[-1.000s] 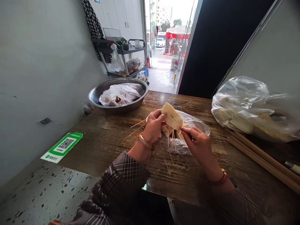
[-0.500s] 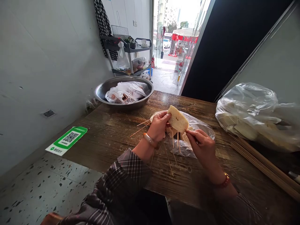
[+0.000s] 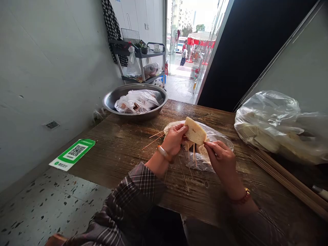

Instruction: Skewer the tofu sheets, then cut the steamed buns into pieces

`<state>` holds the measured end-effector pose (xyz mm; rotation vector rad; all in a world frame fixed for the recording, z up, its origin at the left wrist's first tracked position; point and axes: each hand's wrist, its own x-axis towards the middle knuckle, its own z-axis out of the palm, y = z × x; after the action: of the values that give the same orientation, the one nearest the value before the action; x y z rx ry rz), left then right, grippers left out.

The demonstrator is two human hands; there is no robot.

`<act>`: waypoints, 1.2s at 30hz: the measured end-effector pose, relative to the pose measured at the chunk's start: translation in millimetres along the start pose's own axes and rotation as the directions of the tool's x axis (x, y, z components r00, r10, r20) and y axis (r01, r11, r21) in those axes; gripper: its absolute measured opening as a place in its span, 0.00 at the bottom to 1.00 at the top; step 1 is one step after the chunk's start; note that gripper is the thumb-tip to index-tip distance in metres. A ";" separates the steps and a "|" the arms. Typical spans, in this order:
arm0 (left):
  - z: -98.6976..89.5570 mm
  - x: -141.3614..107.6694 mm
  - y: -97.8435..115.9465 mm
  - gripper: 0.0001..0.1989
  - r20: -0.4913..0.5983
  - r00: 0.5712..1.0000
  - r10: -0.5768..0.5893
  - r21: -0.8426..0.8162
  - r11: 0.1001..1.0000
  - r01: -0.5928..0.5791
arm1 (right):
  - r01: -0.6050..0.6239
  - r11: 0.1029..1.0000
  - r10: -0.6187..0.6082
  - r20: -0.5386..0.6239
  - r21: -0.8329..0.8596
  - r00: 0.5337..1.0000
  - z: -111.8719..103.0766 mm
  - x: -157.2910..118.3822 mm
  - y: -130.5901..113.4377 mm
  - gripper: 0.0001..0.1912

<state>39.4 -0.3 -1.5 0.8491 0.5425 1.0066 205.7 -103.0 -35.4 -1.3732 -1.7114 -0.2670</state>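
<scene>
A pale slice of bread (image 3: 196, 131) with a small slit in its face is held up over the table, tilted. My left hand (image 3: 174, 139) is closed on its left edge, thumb in front. The fingertips of my right hand (image 3: 220, 154) are pinched together at its lower right corner; what lies between them is too small to make out. Below and behind, more bread slices (image 3: 202, 150) lie on a clear plastic bag (image 3: 222, 137), partly hidden by my hands. Several thin wooden skewers (image 3: 156, 134) stick out from these slices to the left and toward me.
A steel basin (image 3: 109, 102) holding a plastic bag (image 3: 139, 100) stands at the table's (image 3: 123, 147) far left. On the right are a big clear bag of pale pieces (image 3: 271, 123) and a bundle of long skewers (image 3: 284, 181). A green QR-code card (image 3: 74, 153) is at the left edge.
The slice and both hands are held nearly still, with the view shifted slightly. A person has come into sight outside the doorway.
</scene>
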 end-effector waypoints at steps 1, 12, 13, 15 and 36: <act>0.2 0.0 -0.7 0.22 0.000 1.000 -0.001 0.001 1.000 0.001 | 0.006 1.000 -0.006 0.002 -0.015 1.000 -0.4 0.1 -0.6 0.08; 0.3 2.2 -6.3 0.21 -0.004 1.000 -0.019 -0.001 1.000 0.019 | 0.001 0.998 -0.001 0.006 -0.065 1.000 0.2 -0.9 -3.6 0.08; 1.0 1.9 -6.1 0.20 -0.006 1.000 -0.017 -0.020 1.000 0.016 | -0.007 0.999 0.007 -0.003 -0.048 1.000 1.1 -1.0 -3.1 0.08; 3.0 0.7 -5.3 0.18 -0.008 1.000 -0.012 -0.081 0.997 0.011 | -0.018 1.000 0.018 -0.020 -0.009 1.000 2.5 -0.9 -2.4 0.07; 2.7 -0.4 -10.6 0.14 0.078 0.994 -0.081 -0.124 0.988 0.091 | 0.085 0.982 -0.086 -0.001 -0.167 0.996 0.3 3.5 -6.5 0.08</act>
<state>46.6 -4.5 -8.6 0.7397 0.4441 0.9178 200.0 -102.8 -30.7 -1.4175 -1.7766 -0.4727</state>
